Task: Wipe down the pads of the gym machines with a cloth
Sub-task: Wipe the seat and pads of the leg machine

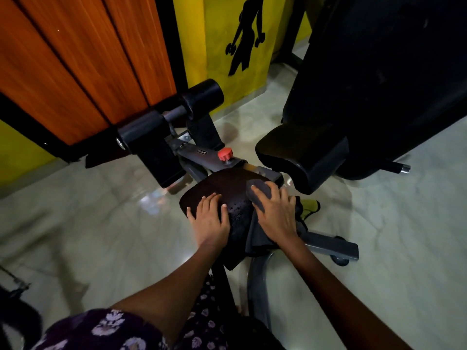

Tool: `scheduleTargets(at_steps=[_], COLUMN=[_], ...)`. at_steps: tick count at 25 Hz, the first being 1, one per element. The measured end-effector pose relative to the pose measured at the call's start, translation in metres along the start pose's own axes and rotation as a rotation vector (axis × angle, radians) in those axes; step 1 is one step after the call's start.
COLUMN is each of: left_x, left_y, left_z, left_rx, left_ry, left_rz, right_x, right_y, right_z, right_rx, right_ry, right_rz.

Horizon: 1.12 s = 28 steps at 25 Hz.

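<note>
A dark seat pad (222, 184) of a low gym bench lies in front of me, with wet droplets on its middle. My left hand (211, 219) rests flat on the pad's left part with its fingers spread. My right hand (274, 210) presses a grey cloth (260, 189) against the pad's right edge, fingers laid over the bunched cloth. More of the cloth hangs down the pad's right side under my wrist.
Black roller pads (202, 96) and a red knob (225, 154) sit on the frame beyond the seat. A larger black padded seat and backrest (303, 157) stand at right. A grey base bar with a wheel (333, 247) lies on the glossy floor. An orange and yellow wall is behind.
</note>
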<state>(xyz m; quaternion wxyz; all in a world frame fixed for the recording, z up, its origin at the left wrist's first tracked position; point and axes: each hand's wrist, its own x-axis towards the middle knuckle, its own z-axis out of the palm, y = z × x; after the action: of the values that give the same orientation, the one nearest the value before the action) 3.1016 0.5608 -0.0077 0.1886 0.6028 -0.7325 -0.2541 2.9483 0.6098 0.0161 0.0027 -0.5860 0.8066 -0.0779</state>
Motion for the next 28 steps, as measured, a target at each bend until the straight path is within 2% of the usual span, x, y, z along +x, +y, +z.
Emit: scheduleTargets(at_steps=[2, 4, 8, 10, 13, 14, 19, 22, 25, 28], left_x=[-0.001, -0.002, -0.004, -0.004, -0.005, -0.005, -0.006, -0.006, -0.006, -0.005], left_y=[-0.002, -0.003, -0.004, -0.004, -0.005, -0.005, -0.004, -0.004, -0.002, -0.001], left_z=[0.0, 0.001, 0.0, 0.0, 0.0, 0.0, -0.001, -0.001, -0.003, -0.004], left_rx=[-0.031, -0.065, -0.103, -0.118, -0.121, -0.118, -0.135, -0.151, -0.156, -0.157], left_ry=[0.015, 0.034, 0.06, 0.071, 0.073, 0.071, 0.075, 0.086, 0.084, 0.074], left_rz=[0.02, 0.051, 0.084, 0.091, 0.092, 0.092, 0.106, 0.087, 0.058, 0.069], right_x=[-0.009, 0.001, 0.023, 0.019, 0.012, 0.015, 0.056, 0.068, 0.055, 0.063], right_y=[0.014, 0.036, 0.027, 0.007, 0.012, 0.019, 0.01, -0.02, -0.01, 0.004], right_z=[0.003, -0.001, -0.007, -0.006, -0.009, -0.013, -0.019, -0.023, -0.033, -0.036], right_rx=[-0.012, 0.01, -0.005, -0.053, -0.074, -0.07, -0.2, -0.277, -0.216, -0.192], right_ry=[-0.016, -0.051, -0.061, -0.05, -0.094, -0.134, -0.208, -0.289, -0.33, -0.34], right_rz=[-0.189, -0.262, 0.016, -0.039, -0.267, -0.274, -0.022, -0.137, -0.309, -0.245])
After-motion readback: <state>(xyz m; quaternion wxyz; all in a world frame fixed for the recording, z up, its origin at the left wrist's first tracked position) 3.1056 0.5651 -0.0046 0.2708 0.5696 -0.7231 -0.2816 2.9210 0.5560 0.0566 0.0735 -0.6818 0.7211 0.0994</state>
